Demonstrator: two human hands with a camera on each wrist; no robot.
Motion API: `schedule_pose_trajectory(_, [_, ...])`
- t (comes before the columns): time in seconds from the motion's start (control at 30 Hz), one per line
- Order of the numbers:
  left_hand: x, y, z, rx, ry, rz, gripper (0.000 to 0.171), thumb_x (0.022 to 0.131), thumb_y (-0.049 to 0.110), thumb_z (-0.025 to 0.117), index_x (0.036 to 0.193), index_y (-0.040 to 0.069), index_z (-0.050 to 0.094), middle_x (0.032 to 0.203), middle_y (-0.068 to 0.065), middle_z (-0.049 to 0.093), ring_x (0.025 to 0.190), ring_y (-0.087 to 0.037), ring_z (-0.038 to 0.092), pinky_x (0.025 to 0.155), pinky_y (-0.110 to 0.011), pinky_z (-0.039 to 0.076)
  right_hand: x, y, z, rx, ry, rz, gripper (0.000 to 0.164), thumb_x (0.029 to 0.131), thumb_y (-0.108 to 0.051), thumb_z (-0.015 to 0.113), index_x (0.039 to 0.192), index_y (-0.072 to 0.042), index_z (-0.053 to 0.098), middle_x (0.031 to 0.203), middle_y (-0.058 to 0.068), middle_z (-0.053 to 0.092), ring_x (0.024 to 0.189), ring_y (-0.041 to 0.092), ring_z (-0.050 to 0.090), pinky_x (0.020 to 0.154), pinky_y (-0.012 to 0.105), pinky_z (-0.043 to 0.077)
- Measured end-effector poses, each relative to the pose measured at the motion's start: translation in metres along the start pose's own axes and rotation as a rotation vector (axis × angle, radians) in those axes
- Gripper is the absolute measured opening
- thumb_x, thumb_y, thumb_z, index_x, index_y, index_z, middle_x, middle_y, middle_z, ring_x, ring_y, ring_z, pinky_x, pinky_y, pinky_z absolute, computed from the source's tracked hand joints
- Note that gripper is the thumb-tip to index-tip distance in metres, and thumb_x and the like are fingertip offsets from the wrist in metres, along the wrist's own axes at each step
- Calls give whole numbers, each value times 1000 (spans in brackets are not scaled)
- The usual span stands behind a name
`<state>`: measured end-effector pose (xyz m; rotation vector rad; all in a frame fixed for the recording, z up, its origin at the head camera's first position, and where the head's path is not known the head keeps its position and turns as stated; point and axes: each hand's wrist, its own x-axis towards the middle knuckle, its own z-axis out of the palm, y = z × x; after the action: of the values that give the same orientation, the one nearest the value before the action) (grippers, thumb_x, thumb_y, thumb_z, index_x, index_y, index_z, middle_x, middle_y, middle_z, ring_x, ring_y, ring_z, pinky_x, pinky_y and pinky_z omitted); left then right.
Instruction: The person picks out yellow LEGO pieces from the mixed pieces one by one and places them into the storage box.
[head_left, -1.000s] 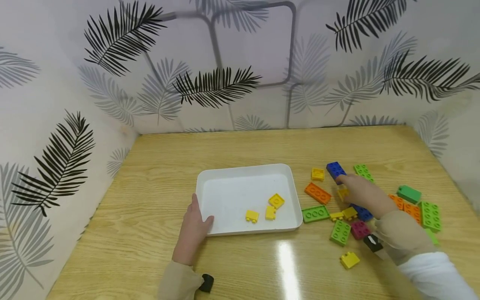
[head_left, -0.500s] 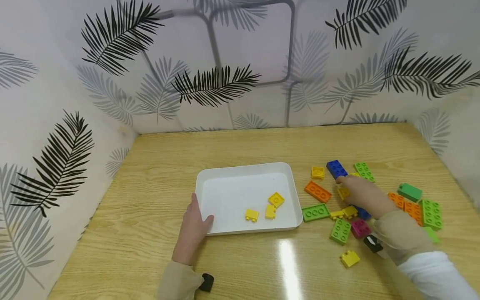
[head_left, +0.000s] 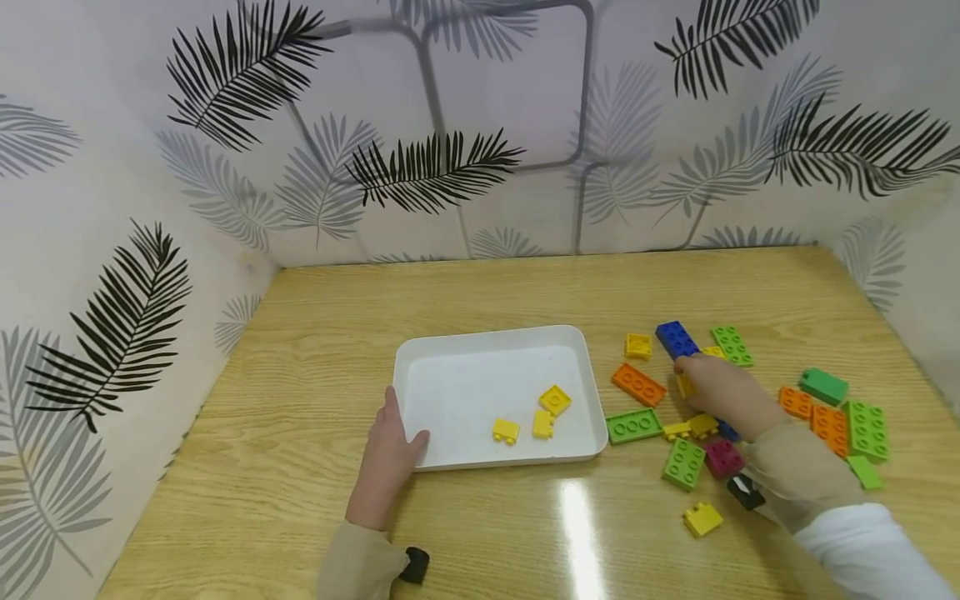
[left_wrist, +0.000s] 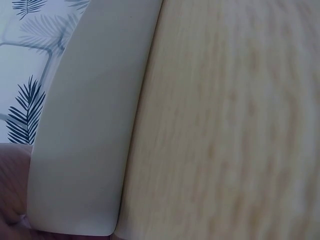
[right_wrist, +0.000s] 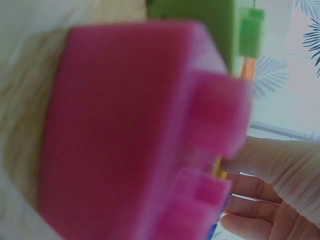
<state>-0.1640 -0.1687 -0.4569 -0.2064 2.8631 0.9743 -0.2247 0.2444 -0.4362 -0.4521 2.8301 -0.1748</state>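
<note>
My left hand (head_left: 388, 454) grips the near left corner of a white tray (head_left: 465, 337), thumb over the rim and fingers along the outer side. The tray's wall (left_wrist: 90, 120) fills much of the left wrist view. On the right, my right hand (head_left: 726, 392) reaches into a spread of toy building bricks and pinches a yellow brick (head_left: 686, 386), mostly covered by the fingers. A blue brick (head_left: 677, 340) lies right at its fingertips. In the right wrist view a magenta brick (right_wrist: 120, 130) stands large in front, partly hiding the thumb and fingers.
Several yellow bricks (head_left: 554, 400) lie in the tray's right part. Around the right hand are an orange brick (head_left: 638, 384), a green brick (head_left: 633, 426), a lime brick (head_left: 684, 464) and a lone yellow brick (head_left: 702, 519). Patterned wall covering (head_left: 510, 200) borders the wooden table (head_left: 285, 375).
A yellow brick behind the right hand has come into sight, and less of the blue brick below the hand shows. The left hand and tray stay put.
</note>
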Motion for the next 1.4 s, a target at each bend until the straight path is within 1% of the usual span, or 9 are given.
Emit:
schedule_pose_trajectory(0.1, [-1,0,0,-2,5,10,80,82,19,54,140,-4,4,139,-34,27,126,-47,31,104,-54,33,1,-1,-1,3,3,-1,33,75,-7,61,105,3,54,96,22,61,83,30,57,71,43,50])
schedule_pose_trajectory(0.27, [-1,1,-1,-3,8,18,80,82,18,54,140,-5,4,138,-34,28,125,-47,31,104,-54,33,1,-9,-7,45,25,-12,33,76,-8,62,107,2,54,101,22,60,87,31,57,74,44,50])
schedule_pose_trajectory(0.43, [-2,1,-1,-16,3,2,80,82,19,54,140,-4,4,139,-33,27,126,-47,31,105,-54,32,1,-19,-13,76,23,-31,38,75,-11,64,109,2,53,105,22,59,92,33,57,77,45,50])
schedule_pose_trajectory(0.63, [-1,0,0,0,0,-3,80,82,19,54,140,-4,3,140,-33,26,126,-48,30,104,-55,32,2,-31,-18,58,52,-60,38,74,-10,65,108,2,54,103,20,60,90,29,57,77,44,51])
schedule_pose_trajectory(0.8, [0,0,0,-9,-8,-17,80,83,19,54,141,-2,2,140,-32,26,127,-46,30,105,-54,31,1,-46,-22,49,58,-64,39,75,-10,65,111,1,54,110,20,60,98,33,56,83,46,50])
schedule_pose_trajectory(0.93, [1,-1,-1,-11,-3,-12,80,83,19,54,141,-2,3,139,-32,28,126,-46,31,105,-54,32,1,-60,-27,32,57,-75,39,76,-10,64,112,-1,54,112,21,59,100,34,56,83,46,50])
schedule_pose_trajectory(1.07, [1,-1,0,-9,3,-7,80,82,19,55,140,-3,4,138,-33,29,126,-46,32,105,-53,33,2,-75,-30,4,50,-97,39,76,-12,64,112,-3,54,111,19,59,96,31,57,79,44,52])
schedule_pose_trajectory(1.23, [2,-3,0,5,4,-8,81,82,19,55,140,-3,4,139,-32,29,126,-45,32,105,-53,32,3,-93,-31,-50,82,-146,41,74,-14,67,111,-4,54,107,17,60,87,26,58,73,38,53])
schedule_pose_trajectory(1.4, [2,-2,0,-1,4,-8,80,82,19,55,140,-3,4,139,-33,28,126,-46,31,105,-53,32,3,-110,-29,-84,62,-190,40,75,-16,66,111,-4,54,104,15,60,84,22,57,72,34,53])
